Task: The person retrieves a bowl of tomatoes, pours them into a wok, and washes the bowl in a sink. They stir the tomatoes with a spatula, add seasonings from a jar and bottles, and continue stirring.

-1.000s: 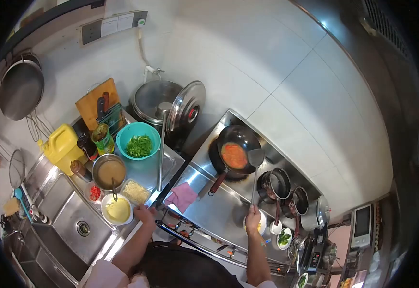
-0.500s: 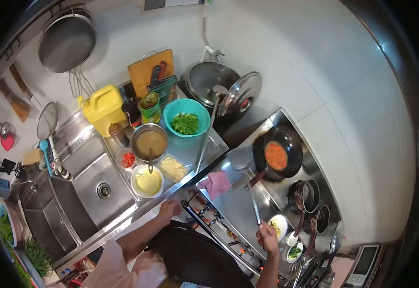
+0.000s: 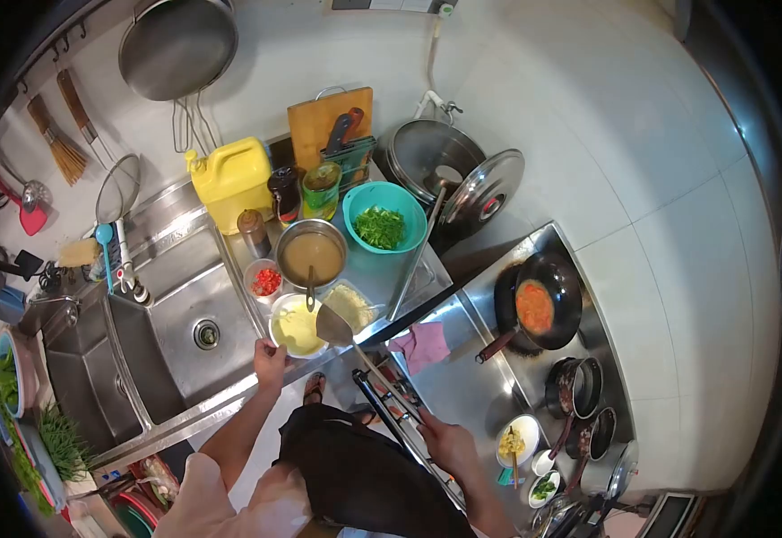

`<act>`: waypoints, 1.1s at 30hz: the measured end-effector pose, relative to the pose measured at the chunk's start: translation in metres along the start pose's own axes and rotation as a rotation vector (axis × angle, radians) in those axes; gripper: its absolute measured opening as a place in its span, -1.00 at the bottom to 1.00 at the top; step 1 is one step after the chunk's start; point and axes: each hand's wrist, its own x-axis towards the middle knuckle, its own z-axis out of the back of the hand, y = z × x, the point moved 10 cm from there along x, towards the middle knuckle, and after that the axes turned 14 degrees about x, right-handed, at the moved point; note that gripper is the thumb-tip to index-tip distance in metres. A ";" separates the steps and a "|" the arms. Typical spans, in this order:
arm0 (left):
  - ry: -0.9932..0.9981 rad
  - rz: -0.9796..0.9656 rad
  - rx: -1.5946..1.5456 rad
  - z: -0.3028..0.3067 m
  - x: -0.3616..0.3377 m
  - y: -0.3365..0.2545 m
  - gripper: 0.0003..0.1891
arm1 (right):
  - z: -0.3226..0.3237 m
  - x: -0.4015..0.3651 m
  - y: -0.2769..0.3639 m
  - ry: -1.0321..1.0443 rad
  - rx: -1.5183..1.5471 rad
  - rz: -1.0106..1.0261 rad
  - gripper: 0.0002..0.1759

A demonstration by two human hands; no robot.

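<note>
My left hand (image 3: 271, 360) grips the near rim of a white bowl (image 3: 296, 328) of pale yellow mixture at the counter's front edge. In my right hand (image 3: 445, 439) is the handle of a metal spatula (image 3: 334, 326), its blade over the right side of that bowl. A tub of pale chopped food (image 3: 351, 307) stands beside it. Behind are a steel pot of cloudy liquid (image 3: 311, 255) with a ladle and a small bowl of red pieces (image 3: 266, 282). Orange-red food (image 3: 534, 307) lies in a black wok (image 3: 565, 300) on the stove, away from both hands.
A green bowl of chopped greens (image 3: 380, 228), bottles and a yellow jug (image 3: 232, 184) stand at the back. The sink (image 3: 176, 314) is on the left. A pink cloth (image 3: 424, 347), small pans (image 3: 574, 386) and small dishes lie right.
My left hand has moved to the white bowl and taken hold of its rim. My right hand has brought the spatula left from the stove to the bowl. The view has shifted.
</note>
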 end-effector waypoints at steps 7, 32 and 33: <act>0.021 -0.131 0.159 -0.012 -0.038 -0.039 -0.78 | -0.025 0.019 0.018 0.099 -0.025 -0.101 -0.60; 0.078 0.042 -0.106 -0.028 -0.039 -0.017 -0.78 | -0.044 0.001 -0.055 0.023 0.329 -0.068 -0.57; 0.077 0.054 -0.105 -0.028 -0.039 -0.016 -0.78 | -0.044 0.002 -0.058 0.013 0.359 -0.064 -0.58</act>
